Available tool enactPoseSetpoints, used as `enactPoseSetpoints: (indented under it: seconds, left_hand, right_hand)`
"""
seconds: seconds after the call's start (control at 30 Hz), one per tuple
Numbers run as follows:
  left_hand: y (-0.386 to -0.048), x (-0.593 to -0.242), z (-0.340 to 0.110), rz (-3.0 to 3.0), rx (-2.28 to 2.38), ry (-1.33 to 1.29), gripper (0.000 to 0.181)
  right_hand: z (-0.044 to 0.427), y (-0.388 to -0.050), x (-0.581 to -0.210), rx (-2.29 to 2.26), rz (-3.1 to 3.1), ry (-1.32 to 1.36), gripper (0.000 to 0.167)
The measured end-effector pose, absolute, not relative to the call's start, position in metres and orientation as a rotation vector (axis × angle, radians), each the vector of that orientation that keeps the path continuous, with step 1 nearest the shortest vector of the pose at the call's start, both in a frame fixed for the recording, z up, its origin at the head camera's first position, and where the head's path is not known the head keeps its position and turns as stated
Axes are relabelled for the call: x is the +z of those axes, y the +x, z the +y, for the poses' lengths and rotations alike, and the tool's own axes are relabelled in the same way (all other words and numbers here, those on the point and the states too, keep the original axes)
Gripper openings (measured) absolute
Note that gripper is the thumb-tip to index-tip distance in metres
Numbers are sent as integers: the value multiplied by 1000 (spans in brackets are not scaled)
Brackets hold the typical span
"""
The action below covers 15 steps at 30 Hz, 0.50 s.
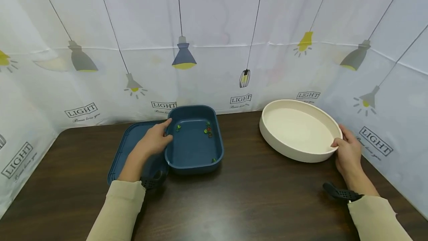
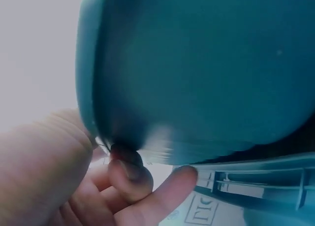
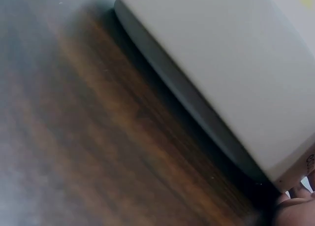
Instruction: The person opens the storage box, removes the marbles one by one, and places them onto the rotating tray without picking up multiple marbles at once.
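My left hand [image 1: 154, 138] grips the left wall of a dark blue rectangular box [image 1: 194, 146], thumb over the rim. In the left wrist view the curled fingers [image 2: 130, 179] press the outside of that box. Several tiny green and red bits [image 1: 208, 129] lie scattered on its floor, too small to identify. At the right, my right hand [image 1: 349, 151] holds the edge of a round cream tray [image 1: 297, 127], thumb inside the rim and fingers outside. The right wrist view shows the tray's side wall [image 3: 216, 73], with a dark gap between its lower edge and the table.
A blue lid [image 1: 133, 137] lies left of the box, partly under my left forearm. Behind the dark wooden table [image 1: 240, 192] hangs a white curtain [image 1: 214, 18] printed with lamps, which also runs along both sides. Black straps [image 1: 341, 193] circle my wrists.
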<state>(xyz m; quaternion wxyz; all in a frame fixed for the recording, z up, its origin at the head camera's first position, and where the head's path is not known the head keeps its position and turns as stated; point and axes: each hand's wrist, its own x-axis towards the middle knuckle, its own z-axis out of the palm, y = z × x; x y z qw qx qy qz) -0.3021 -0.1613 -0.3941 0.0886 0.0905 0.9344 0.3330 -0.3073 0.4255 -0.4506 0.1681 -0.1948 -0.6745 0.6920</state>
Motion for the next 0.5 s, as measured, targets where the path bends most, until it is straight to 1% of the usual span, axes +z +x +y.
enactPoseSetpoints:
  seconds: [0.17,0.37,0.5]
  left_hand:
    - [-301,-388,-161,2719,1022,308,70]
    - [-299,-380,-158,2689,1012,308,70]
    - [-296,-378,-158,2679,1033,286,71]
  right_hand:
    - [425,-306,-452,1998,-1903,-484,89]
    - [423,-298,-455,1977,-1953,-516,89]
    - [420,-300,-453,1897,-2048,-499,88]
